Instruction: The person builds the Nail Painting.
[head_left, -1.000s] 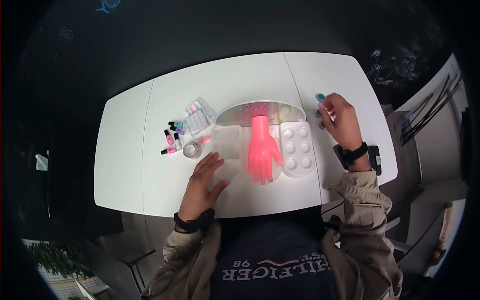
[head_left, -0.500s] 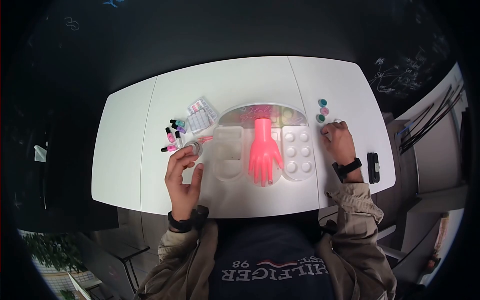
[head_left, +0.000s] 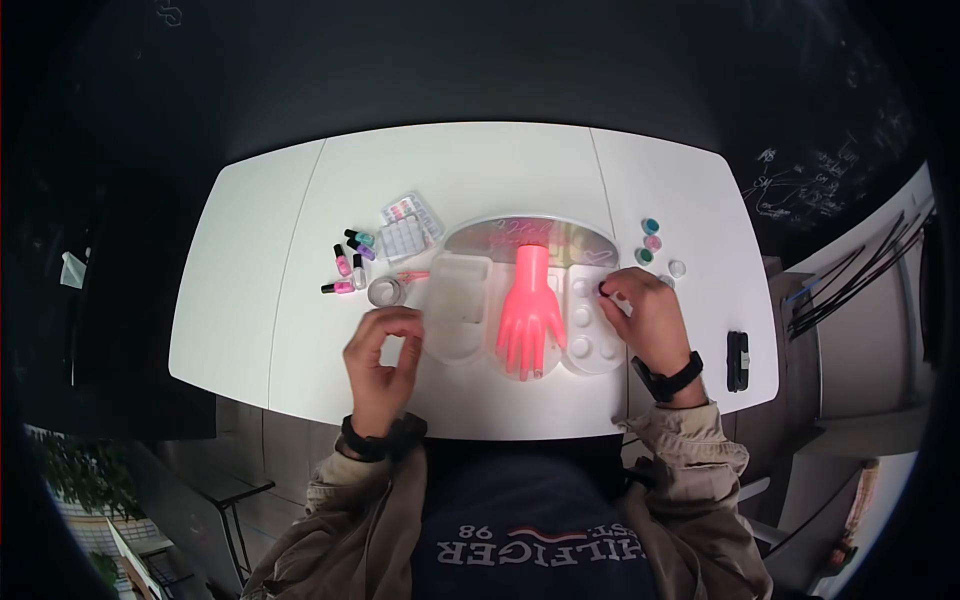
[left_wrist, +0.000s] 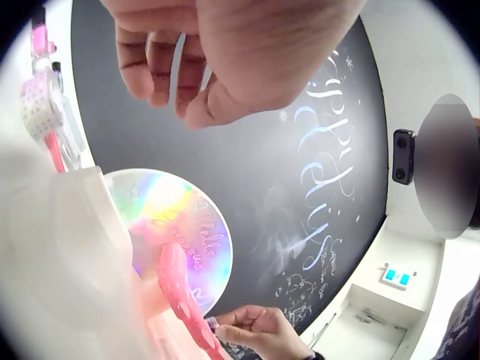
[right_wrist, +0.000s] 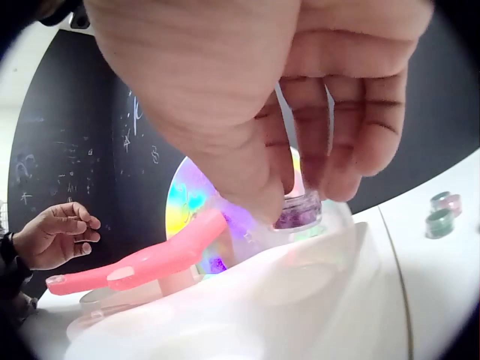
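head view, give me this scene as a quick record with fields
left hand: loosely curled, holding nothing, nearest the round container
right hand: fingers pinching a small jar of purple contents, by the tray with round wells
centre: pink model hand, fingers toward the person
behind it: shiny arched panel
table left: nail polish bottles, clear plastic cases
table right: green jar, black case
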